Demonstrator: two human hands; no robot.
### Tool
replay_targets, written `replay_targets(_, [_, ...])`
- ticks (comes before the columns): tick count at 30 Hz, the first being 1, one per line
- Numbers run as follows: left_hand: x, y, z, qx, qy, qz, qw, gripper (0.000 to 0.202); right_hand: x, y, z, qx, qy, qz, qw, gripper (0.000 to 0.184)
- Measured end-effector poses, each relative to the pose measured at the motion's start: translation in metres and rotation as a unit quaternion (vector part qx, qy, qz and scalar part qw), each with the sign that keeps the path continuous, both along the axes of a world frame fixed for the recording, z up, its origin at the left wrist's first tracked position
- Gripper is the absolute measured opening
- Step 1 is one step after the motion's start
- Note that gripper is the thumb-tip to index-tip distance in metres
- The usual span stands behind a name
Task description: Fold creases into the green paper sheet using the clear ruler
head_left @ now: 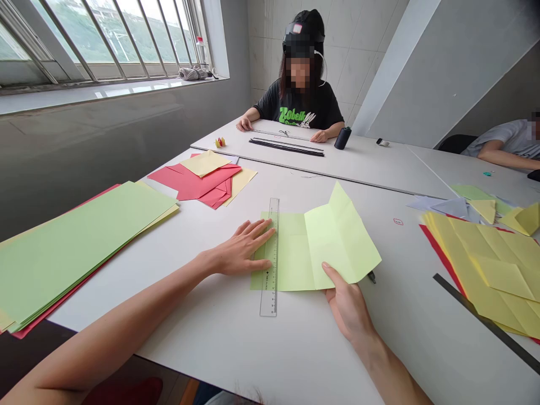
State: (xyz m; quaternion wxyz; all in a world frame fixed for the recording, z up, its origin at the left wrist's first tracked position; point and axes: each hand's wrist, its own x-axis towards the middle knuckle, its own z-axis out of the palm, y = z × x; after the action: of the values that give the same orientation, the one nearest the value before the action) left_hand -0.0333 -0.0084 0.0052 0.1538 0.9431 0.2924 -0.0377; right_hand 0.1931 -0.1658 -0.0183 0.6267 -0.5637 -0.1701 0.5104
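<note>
The left hand (pixel 240 247) is lying open, pressing a clear plastic ruler (pixel 269 292) flat on light green paper (pixel 293 261) on the tabletop (pixel 198 332), while the right hand (pixel 348 306) is gripping the paper's folded flap (pixel 337 242).

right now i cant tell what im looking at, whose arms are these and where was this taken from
This is one picture from a camera worn on a person's head, so the arms are that person's own. The left hand lies flat on the pale green folded paper, against a clear ruler. The right hand holds the paper's near edge. Stacks of green paper and yellow paper lie on the white table. Another person sits across it.
</note>
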Motion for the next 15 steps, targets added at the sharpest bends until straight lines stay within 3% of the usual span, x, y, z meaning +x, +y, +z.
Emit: replay_targets(15, [0.0003,0.0002,0.0011,-0.003,0.001,-0.001,1.000,0.085,-0.0013,0.0001,0.0034,-0.003,0.006,-0.001,1.000,0.081])
